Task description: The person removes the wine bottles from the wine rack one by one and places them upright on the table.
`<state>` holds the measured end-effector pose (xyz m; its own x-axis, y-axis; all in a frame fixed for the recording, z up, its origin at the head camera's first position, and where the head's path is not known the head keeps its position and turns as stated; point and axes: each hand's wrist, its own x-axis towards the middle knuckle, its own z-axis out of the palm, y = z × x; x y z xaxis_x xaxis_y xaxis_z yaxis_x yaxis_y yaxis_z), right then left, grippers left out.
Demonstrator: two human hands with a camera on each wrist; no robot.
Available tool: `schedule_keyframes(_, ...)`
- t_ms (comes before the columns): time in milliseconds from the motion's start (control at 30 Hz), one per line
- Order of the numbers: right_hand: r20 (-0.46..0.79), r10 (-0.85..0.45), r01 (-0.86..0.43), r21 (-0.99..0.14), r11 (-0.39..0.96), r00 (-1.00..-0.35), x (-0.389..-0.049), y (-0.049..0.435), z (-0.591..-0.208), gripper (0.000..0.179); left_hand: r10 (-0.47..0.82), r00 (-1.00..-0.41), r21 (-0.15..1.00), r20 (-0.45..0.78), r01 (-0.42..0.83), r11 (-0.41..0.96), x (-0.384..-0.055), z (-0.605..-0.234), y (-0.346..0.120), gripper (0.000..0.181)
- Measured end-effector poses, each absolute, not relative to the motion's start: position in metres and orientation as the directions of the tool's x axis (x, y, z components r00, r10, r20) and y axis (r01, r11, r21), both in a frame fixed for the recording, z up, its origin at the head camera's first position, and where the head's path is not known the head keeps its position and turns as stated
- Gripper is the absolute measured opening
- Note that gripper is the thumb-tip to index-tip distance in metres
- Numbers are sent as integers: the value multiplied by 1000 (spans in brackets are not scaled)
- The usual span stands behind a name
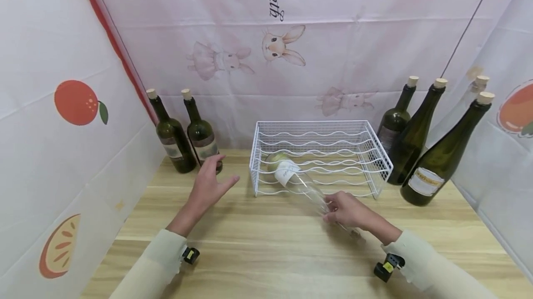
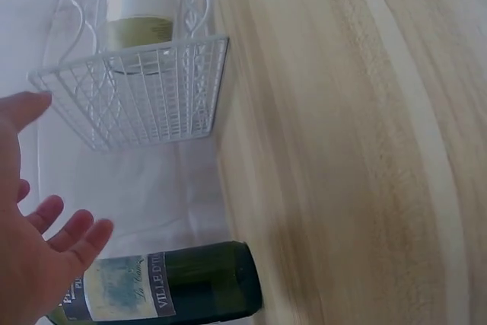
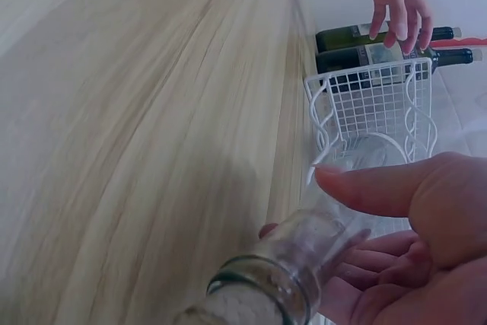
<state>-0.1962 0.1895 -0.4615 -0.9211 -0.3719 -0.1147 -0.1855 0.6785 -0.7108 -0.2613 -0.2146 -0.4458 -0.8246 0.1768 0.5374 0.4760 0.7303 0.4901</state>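
A clear glass wine bottle (image 1: pixel 287 172) with a white label slants across the white wire rack (image 1: pixel 260 141), its base inside and its neck beyond the front edge. My right hand (image 1: pixel 349 209) grips it by the neck, thumb on one side and fingers on the other. In the right wrist view the corked mouth of the clear bottle (image 3: pixel 266 283) points toward the camera. My left hand (image 1: pixel 207 189) hangs with fingers spread and holds nothing, left of the rack. Close to it stands a dark green wine bottle (image 1: pixel 202 139); the left wrist view shows that green bottle (image 2: pixel 205 283) below the fingers.
Another corked green bottle (image 1: pixel 172 141) stands at the back left. Several corked bottles, including a green one with a white label (image 1: pixel 441 160) and a clear one (image 1: pixel 458 102), stand right of the rack. A printed cloth (image 1: pixel 233 114) hangs behind the wooden table (image 1: pixel 266 252).
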Motion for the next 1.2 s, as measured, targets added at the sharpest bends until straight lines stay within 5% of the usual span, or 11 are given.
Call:
schedule_keyframes(267,26,-418,-362,-549,754,-908,-195,202,-462,51,306,-747,349,590,578,738,-258,-445,-208,82)
schedule_keyframes(1200,160,-418,-447,-336,829,-894,-181,213,-448,56,571,-520,-65,636,700,711,-240,-439,-169,106)
